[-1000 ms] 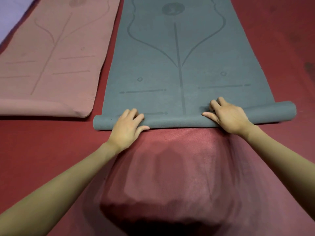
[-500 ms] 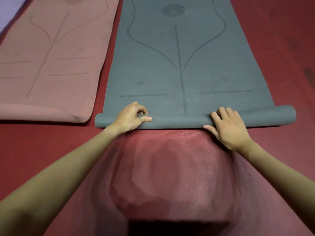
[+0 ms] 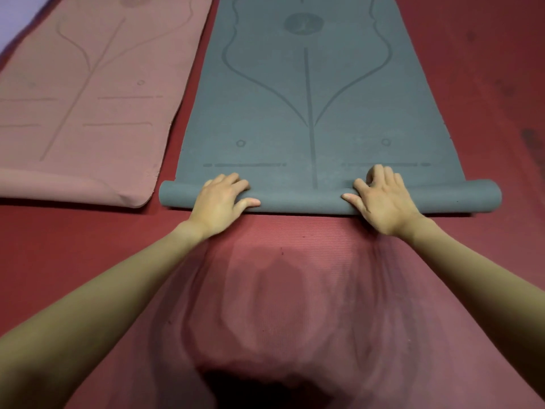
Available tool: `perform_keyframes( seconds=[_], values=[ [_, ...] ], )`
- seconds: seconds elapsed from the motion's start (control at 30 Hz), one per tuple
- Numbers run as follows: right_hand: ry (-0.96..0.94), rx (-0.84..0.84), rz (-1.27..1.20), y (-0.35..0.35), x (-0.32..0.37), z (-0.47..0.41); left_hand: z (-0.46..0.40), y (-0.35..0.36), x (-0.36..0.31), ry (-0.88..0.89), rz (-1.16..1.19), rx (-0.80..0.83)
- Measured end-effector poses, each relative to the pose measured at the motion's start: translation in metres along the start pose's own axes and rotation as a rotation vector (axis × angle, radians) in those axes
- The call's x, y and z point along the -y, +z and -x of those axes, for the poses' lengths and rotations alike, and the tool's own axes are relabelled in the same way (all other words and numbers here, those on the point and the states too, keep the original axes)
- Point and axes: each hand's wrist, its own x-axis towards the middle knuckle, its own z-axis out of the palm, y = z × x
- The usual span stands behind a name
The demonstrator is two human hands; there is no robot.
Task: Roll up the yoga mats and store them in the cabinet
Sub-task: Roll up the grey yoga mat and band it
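A grey-blue yoga mat (image 3: pixel 309 93) lies flat on the red floor, stretching away from me, with its near end wound into a thin roll (image 3: pixel 300 200). My left hand (image 3: pixel 219 202) lies over the left part of the roll, fingers curled over its top and thumb along the front. On the right part, my right hand (image 3: pixel 382 202) grips the roll the same way, fingers bent over the top. A pink yoga mat (image 3: pixel 88 93) is spread flat to the left, its near edge slightly curled up.
Red padded floor (image 3: pixel 486 84) surrounds both mats. A pale strip of wall or floor (image 3: pixel 17 16) shows at the top left corner. A narrow red gap separates the pink mat from the grey one. No cabinet is in view.
The roll has moved a little farther along the mat and grown slightly thicker. Both hands shifted forward with it, fingers curling over its top.
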Motion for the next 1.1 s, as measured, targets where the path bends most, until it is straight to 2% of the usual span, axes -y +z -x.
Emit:
perform_keyframes(
  seconds=[0.1,0.23,0.3,0.43,0.63,0.8,1.1],
  values=[
    [0.069,-0.053,-0.034,0.0,0.01,0.007,-0.013,-0.003,0.002,-0.046,0.074,0.058],
    [-0.05,-0.052,0.023,0.008,0.002,0.023,-0.028,-0.005,0.007,-0.091,0.214,0.179],
    [-0.079,-0.026,0.046,0.008,-0.004,0.016,-0.026,-0.004,0.007,-0.103,0.228,0.157],
    [-0.148,0.065,0.047,0.001,-0.012,-0.003,-0.006,0.002,0.002,-0.036,0.105,-0.008],
    [-0.19,0.151,0.015,-0.01,-0.016,-0.017,-0.011,-0.005,-0.006,-0.018,-0.136,0.125],
    [-0.179,0.16,-0.014,-0.021,-0.007,0.0,0.004,-0.012,-0.012,-0.036,-0.106,0.121],
    [-0.192,0.275,-0.108,-0.041,0.024,0.098,0.107,-0.01,-0.037,-0.042,-0.032,0.174]
  ],
)
